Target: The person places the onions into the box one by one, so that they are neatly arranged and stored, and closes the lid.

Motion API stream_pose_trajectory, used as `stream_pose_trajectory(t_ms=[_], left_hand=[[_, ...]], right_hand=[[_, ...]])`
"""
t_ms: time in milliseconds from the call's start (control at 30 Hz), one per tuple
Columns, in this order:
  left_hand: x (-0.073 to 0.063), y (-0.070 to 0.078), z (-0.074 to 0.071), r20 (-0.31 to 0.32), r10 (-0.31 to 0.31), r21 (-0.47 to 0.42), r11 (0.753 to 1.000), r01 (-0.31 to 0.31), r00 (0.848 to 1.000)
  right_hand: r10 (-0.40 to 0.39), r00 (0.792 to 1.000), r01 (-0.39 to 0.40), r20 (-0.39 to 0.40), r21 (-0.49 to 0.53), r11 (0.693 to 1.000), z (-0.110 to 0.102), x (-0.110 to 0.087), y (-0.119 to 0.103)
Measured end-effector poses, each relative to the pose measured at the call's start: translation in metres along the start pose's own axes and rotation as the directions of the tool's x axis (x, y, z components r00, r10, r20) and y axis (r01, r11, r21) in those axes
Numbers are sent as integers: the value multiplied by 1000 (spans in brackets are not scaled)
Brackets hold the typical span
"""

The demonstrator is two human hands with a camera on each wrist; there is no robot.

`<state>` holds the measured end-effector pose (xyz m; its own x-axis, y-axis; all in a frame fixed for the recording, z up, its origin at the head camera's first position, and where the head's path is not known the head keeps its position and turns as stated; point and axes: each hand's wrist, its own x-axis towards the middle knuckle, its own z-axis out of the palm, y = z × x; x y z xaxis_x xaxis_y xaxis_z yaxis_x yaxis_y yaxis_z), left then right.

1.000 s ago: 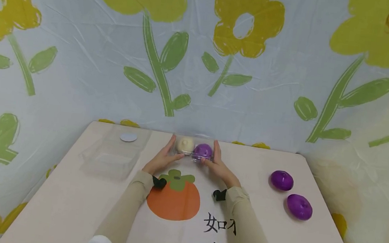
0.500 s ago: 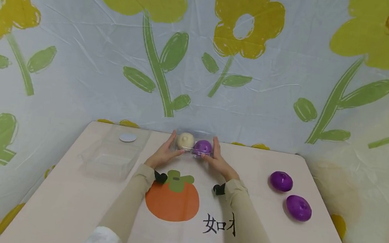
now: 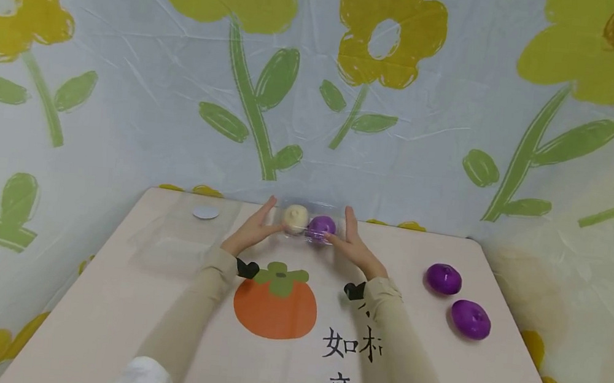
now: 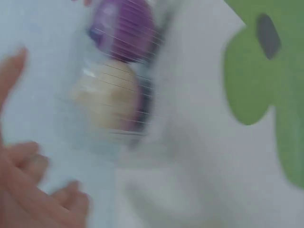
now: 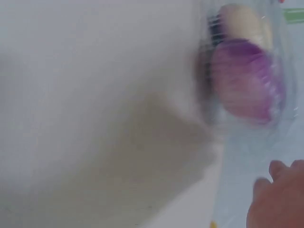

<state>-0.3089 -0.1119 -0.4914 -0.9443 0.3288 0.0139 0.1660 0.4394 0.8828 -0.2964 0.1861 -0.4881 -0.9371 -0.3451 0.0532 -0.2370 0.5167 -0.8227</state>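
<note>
A clear plastic box (image 3: 305,205) stands at the back edge of the table with a cream-white onion-shaped bulb (image 3: 296,218) and a purple onion (image 3: 322,227) side by side in it. My left hand (image 3: 253,231) is at the box's left end, fingers straight. In the left wrist view a gap shows between those fingers (image 4: 12,71) and the box. At the right end is my right hand (image 3: 354,245), thumb near the front and fingers extended. The right wrist view, blurred, shows this hand apart from the box, with the purple onion (image 5: 244,83) nearest it.
Another clear plastic container (image 3: 179,247), hard to make out, lies on the left with a white oval sticker (image 3: 205,212). Two purple onions (image 3: 444,279) rest on the right of the table. The table cover has a printed persimmon (image 3: 275,309). A flowered cloth rises behind.
Both hands held the box by its ends and moved it slightly back; now they have spread outward and let go. The onions on the right stay put.
</note>
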Motion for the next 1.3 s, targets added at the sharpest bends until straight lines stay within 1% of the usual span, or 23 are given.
stream_pose_trajectory(t_ms=[100, 200, 300, 333, 400, 467, 500, 567, 633, 700, 767, 867, 900, 967, 1033, 1067, 1133, 1200, 1267, 1300], left_hand=[[-7, 11, -14, 64, -44, 37, 998, 42, 997], [-20, 22, -31, 130, -74, 70, 995, 65, 989], [-37, 29, -49, 155, -79, 74, 995, 68, 985], [-42, 31, -55, 156, -77, 75, 995, 66, 985], [-55, 33, -66, 155, -62, 93, 994, 48, 986], [-70, 35, -77, 150, -47, 121, 992, 29, 987], [-77, 35, -83, 147, -39, 136, 991, 18, 988], [-93, 34, -94, 124, -19, 177, 984, -3, 992], [-109, 32, -105, 85, -2, 210, 978, -15, 996], [-124, 27, -114, 38, 25, 244, 969, -33, 999], [-140, 21, -122, -15, 53, 285, 957, -46, 998], [-163, 11, -133, -97, 92, 345, 937, -53, 991], [-170, 6, -136, -130, 101, 358, 933, -48, 986], [-183, -3, -142, -192, 96, 370, 929, -19, 977], [-194, -13, -148, -259, 70, 350, 936, 26, 963], [-199, -18, -150, -289, 43, 331, 942, 58, 956], [-207, -29, -154, -336, -45, 264, 954, 140, 941], [-212, -38, -157, -362, -144, 156, 965, 212, 921], [-215, -46, -159, -357, -238, 26, 964, 264, 903], [-216, -51, -159, -348, -271, -35, 961, 276, 898]], right_hand=[[-61, 996, 59, -64, -37, 998, -4, -3, -12], [-135, 982, 128, -134, -60, 990, -5, -7, -28], [-189, 965, 182, -181, -54, 982, 0, -10, -47], [-192, 964, 187, -186, -41, 981, 3, -12, -54], [-182, 968, 185, -172, 1, 983, 9, -15, -69], [-158, 979, 166, -128, 57, 984, 17, -19, -85], [-143, 985, 151, -94, 89, 985, 21, -22, -93], [-127, 992, 129, -23, 152, 980, 32, -27, -108], [-123, 992, 114, 34, 201, 973, 45, -31, -119], [-124, 989, 99, 84, 253, 962, 59, -36, -128], [-127, 984, 84, 125, 302, 949, 74, -40, -135], [-110, 975, 31, 195, 369, 929, 96, -46, -146], [-103, 971, 10, 218, 388, 922, 103, -47, -148], [-82, 964, -30, 251, 412, 911, 118, -49, -153], [-66, 959, -64, 275, 437, 897, 133, -49, -156], [-50, 956, -91, 290, 454, 886, 141, -50, -157], [-33, 951, -130, 308, 493, 860, 156, -49, -158], [-14, 942, -179, 334, 539, 823, 171, -48, -158], [16, 933, -240, 359, 588, 773, 183, -48, -160], [26, 931, -258, 363, 607, 752, 189, -48, -160]])
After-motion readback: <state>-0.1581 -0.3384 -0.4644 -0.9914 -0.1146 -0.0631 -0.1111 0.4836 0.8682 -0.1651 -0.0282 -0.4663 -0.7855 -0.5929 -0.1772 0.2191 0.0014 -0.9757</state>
